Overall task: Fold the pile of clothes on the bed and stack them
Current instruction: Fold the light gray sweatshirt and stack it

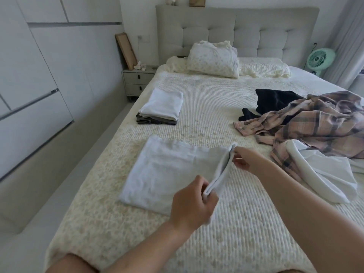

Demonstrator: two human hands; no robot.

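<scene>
- Your left hand (pixel 192 201) pinches the near corner of the white garment (pixel 167 174); fingers curled tight round the raised edge.
- Your right hand (pixel 244 160) pinches the far corner of that same edge, thumb and fingers closed on the cloth.
- Garment lies flat on the bed (pixel 216 99), front-left area. Its right edge is lifted off the cover between your 2 hands; the rest is down.
- Step in hand, prob: fold that lifted edge over to the left. Keep both corners level and the edge taut so it lands square on the far side. Lay it down, then smooth w/ flat palms before letting go.
- Thin cloth will likely sag in the middle, so don't let the hands drift together.
- Folded stack (pixel 159 107) sits farther up the bed on the left, white piece on top, grey and dark ones under it. That's where this one goes, I'd say.
- Unfolded pile to the right: plaid shirt (pixel 315 123), black garment (pixel 275 99) behind it, a white top (pixel 325 174) nearest you.
- No boxes or baskets in view. A bedside cabinet (pixel 137 81) w/ 2 drawers, both shut, contents not visible.
</scene>
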